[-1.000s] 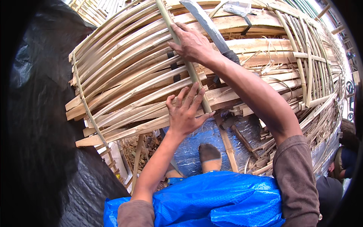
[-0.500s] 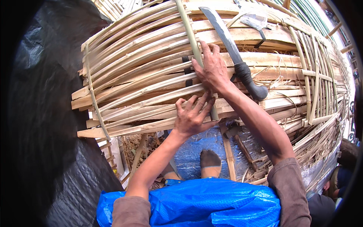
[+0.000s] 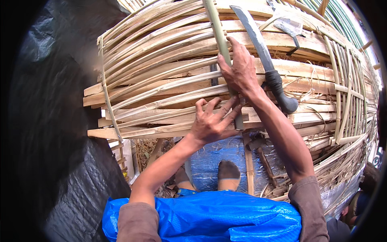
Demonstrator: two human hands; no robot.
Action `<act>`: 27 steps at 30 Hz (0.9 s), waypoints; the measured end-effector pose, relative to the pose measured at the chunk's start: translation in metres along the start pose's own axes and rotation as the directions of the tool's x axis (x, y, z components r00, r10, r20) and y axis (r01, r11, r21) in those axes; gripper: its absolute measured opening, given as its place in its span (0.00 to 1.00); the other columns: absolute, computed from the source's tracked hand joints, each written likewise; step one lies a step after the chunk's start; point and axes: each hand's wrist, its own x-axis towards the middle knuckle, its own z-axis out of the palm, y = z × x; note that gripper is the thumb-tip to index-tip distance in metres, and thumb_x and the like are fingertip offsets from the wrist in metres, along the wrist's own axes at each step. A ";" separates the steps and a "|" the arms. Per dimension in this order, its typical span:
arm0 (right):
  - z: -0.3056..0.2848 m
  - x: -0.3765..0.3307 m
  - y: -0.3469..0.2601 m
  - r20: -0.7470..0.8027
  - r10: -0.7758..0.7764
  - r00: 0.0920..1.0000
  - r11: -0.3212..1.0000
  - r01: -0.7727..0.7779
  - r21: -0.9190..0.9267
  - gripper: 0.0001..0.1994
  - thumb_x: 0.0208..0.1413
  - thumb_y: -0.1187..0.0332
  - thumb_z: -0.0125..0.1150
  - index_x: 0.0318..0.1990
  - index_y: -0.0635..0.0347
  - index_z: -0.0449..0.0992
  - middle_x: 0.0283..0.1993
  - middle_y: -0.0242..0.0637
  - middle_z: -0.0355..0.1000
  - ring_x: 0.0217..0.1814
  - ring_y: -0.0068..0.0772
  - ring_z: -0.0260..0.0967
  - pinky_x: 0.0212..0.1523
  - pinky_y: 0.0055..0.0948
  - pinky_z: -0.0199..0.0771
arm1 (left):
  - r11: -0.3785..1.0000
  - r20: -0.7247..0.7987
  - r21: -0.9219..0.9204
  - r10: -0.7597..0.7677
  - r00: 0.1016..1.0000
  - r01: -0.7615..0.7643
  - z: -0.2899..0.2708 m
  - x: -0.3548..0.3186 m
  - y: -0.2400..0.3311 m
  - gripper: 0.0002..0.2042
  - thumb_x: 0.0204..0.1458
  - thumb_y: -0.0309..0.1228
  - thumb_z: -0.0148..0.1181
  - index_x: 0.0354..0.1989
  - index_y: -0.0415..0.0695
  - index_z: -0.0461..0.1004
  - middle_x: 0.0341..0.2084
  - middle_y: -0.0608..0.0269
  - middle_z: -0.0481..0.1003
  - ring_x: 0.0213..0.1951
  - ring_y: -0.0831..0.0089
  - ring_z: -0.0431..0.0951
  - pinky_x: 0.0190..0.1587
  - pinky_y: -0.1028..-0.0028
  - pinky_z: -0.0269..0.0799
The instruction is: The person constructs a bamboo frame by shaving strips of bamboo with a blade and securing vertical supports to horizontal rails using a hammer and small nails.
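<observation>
Long split bamboo strips (image 3: 161, 105) lie side by side over pale wooden boards. A greenish bamboo crosspiece (image 3: 217, 28) runs across them. My right hand (image 3: 241, 74) grips this crosspiece, thumb on its left side and fingers along its right. Just below, my left hand (image 3: 211, 123) rests on the nearest strips with its fingers spread, the fingertips by the crosspiece's lower end. To the right of my right hand lies a machete (image 3: 254, 38) with a black-wrapped handle, its curved butt near my right forearm. A thinner crosswise strip (image 3: 105, 86) spans the strips' left ends.
Black plastic sheeting (image 3: 48, 121) covers the left side. A woven bamboo lattice (image 3: 350, 88) lies right, near a clear plastic bag (image 3: 290, 26). Below are a hammer-like tool (image 3: 266, 163), an upright wooden slat (image 3: 248, 165) and my socked foot (image 3: 228, 173). Another person (image 3: 354, 209) is at the right edge.
The whole bamboo work and machete have shifted rightward in the picture as the view moved. Both hands stay at about the same places on the strips and crosspiece.
</observation>
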 end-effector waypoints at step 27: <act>-0.012 -0.005 0.027 -0.056 -0.046 0.997 0.988 0.037 -0.151 0.25 0.58 0.63 0.64 0.59 0.66 0.67 0.45 0.55 0.73 0.49 0.59 0.68 0.53 0.49 0.70 | 0.997 -0.020 -0.063 0.050 0.999 -0.051 0.020 0.025 -0.006 0.36 0.37 0.59 0.72 0.58 0.60 0.80 0.60 0.74 0.75 0.47 0.65 0.73 0.50 0.58 0.63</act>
